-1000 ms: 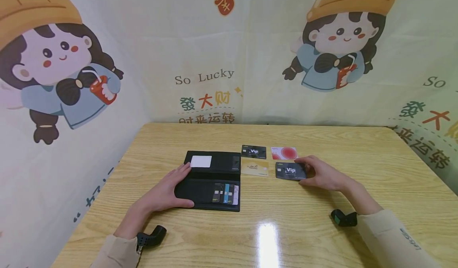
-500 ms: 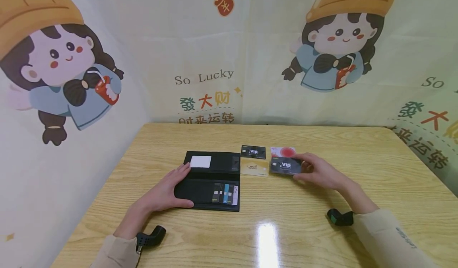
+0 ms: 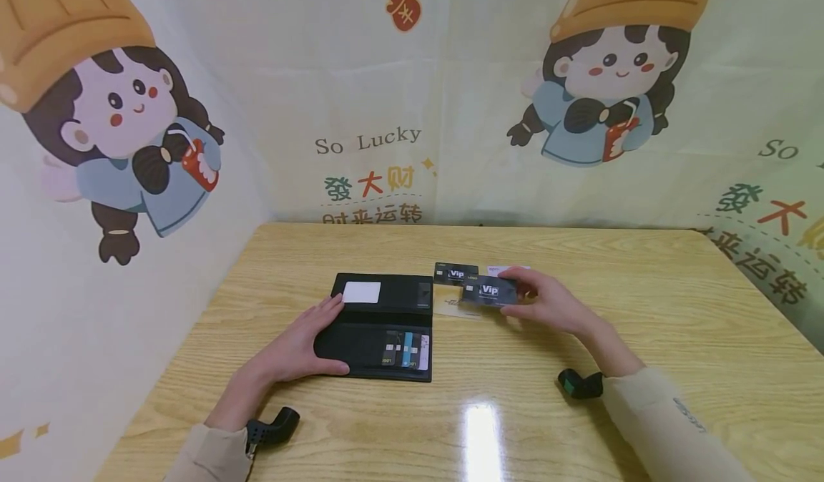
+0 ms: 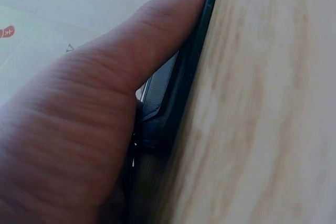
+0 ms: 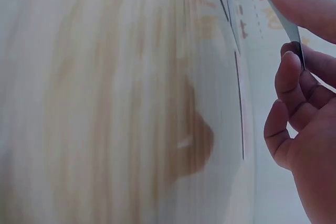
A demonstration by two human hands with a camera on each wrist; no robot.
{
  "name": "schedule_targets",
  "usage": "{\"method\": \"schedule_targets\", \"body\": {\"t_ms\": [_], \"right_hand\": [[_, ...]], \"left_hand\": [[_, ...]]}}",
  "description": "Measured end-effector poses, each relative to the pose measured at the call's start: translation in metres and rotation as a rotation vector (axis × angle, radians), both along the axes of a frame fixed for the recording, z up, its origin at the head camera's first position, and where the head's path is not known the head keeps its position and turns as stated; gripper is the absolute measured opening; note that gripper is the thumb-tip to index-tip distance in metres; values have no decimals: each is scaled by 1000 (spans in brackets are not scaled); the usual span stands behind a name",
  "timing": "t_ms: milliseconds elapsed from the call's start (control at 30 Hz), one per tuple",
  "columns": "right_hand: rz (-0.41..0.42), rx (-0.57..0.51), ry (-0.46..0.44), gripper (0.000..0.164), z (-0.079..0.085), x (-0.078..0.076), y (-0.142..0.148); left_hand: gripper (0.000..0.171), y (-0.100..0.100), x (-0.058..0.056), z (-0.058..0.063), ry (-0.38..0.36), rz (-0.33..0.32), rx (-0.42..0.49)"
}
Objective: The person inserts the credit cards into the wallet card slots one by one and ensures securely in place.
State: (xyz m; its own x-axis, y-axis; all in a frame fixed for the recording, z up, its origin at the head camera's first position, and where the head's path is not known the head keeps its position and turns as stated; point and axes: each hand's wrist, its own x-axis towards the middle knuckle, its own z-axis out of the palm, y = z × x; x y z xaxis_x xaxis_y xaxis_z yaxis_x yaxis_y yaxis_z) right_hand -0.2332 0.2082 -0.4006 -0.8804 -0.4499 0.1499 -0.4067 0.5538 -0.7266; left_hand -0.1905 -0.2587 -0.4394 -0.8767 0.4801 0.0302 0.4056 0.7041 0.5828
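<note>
An open black wallet [image 3: 357,335] lies flat on the wooden table, with several cards [image 3: 405,350] in its near half and a white rectangle [image 3: 362,292] in its far half. My left hand [image 3: 292,346] rests on its left side, thumb [image 4: 157,30] along the near edge. To the right, my right hand [image 3: 553,303] pinches a black Vip card [image 3: 492,291] at its right end. In the right wrist view, that card [image 5: 286,22] is tilted and clear of the table. It partly covers a gold card [image 3: 447,303] in the head view.
Behind the held card, another black Vip card [image 3: 447,270] lies beside the wallet's far half. A pink-and-white card [image 3: 498,270] is mostly hidden behind my right hand. A printed cloth [image 3: 483,110] hangs along the table's back edge [image 3: 579,228].
My right hand has carried the black Vip card leftward and slightly away from me, over the gold card and closer to the wallet. My left hand has stayed on the wallet.
</note>
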Motion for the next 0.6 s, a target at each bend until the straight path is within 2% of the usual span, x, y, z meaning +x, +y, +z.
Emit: {"method": "schedule_targets", "body": {"t_ms": [433,600], "right_hand": [[49,52,111,57,-5,-16,-35],[34,58,83,58,-5,-18,-44]], "left_hand": [[116,-1,-3,-3,-4,2,-10],[116,-1,-3,-2,-13,10,-8]]}}
